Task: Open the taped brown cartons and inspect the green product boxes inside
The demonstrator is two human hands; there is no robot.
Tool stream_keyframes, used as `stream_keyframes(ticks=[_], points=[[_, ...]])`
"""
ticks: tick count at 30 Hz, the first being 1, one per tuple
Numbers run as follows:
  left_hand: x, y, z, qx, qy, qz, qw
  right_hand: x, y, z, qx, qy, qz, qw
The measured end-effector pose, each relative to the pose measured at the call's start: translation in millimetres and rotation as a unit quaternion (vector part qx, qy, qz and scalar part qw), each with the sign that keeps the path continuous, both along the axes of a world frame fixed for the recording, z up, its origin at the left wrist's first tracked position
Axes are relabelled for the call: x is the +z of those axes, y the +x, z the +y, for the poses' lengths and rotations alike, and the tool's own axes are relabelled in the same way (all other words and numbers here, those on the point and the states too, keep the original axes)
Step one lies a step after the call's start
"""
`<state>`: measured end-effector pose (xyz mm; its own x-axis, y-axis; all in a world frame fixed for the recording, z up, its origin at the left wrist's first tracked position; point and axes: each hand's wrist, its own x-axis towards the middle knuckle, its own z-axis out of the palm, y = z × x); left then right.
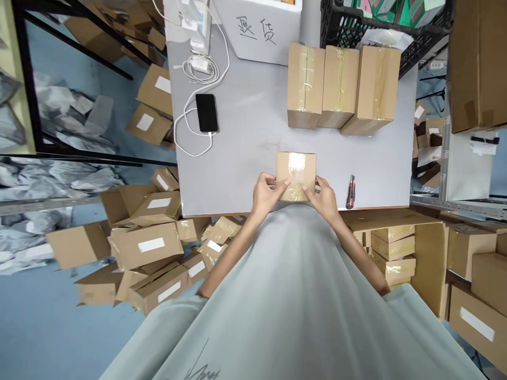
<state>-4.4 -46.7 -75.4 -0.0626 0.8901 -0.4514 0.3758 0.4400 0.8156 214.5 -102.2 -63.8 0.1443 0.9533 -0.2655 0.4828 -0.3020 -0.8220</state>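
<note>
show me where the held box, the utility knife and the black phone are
Held box (296, 176), head view: middle of its upward face.
Utility knife (350, 193), head view: middle of its handle.
Black phone (207, 113), head view: middle of its dark screen.

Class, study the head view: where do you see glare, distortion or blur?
Head view: shiny tape glints on the small box; head view: wide-angle distortion seems to stretch the shirt toward the lower corners; head view: no clear motion blur on the left hand, right hand or red-and-black cutter.
</note>
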Motion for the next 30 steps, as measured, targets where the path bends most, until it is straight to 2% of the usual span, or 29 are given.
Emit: stream_keyframes(ticks=[2,5,8,11,13,16,18,20,23,25,27,30], points=[[8.1,-5,5,-0.016,0.003,0.041,0.999,-10.1,0,6,-0.026,-0.015,0.032,0.999],[13.9,-7,12,-0.033,-0.007,0.039,0.999,-16.6,-2,9,-0.047,-0.028,0.042,0.998],[15.2,-2,14,-0.039,-0.007,0.048,0.998,-12.4,-6,8,-0.045,-0.011,0.023,0.999],[17.7,7,8,-0.05,0.026,0.069,0.996,-4.5,-10,9,-0.062,-0.003,-0.004,0.998],[19.9,13,2,-0.064,0.058,0.062,0.994,-0.2,-9,12,-0.094,-0.019,-0.012,0.995],[16.5,22,-2,-0.101,0.096,0.002,0.99,2.9,4,17,-0.154,-0.063,0.0,0.986],[4.7,25,2,-0.13,0.101,-0.048,0.985,2.0,18,20,-0.181,-0.088,0.021,0.979],[-15.3,24,12,-0.133,0.07,-0.066,0.986,-1.7,33,22,-0.194,-0.099,0.043,0.975],[-49.7,16,28,-0.065,-0.062,-0.011,0.996,-11.6,54,22,-0.214,-0.081,0.03,0.973],[-67.0,11,34,-0.039,-0.135,0.008,0.99,-18.4,67,20,-0.226,-0.058,-0.003,0.972],[-76.9,10,33,-0.048,-0.163,-0.011,0.985,-22.9,80,16,-0.223,-0.024,-0.029,0.974],[-82.3,18,25,-0.072,-0.168,-0.066,0.981,-24.6,99,8,-0.174,0.048,-0.047,0.982]])
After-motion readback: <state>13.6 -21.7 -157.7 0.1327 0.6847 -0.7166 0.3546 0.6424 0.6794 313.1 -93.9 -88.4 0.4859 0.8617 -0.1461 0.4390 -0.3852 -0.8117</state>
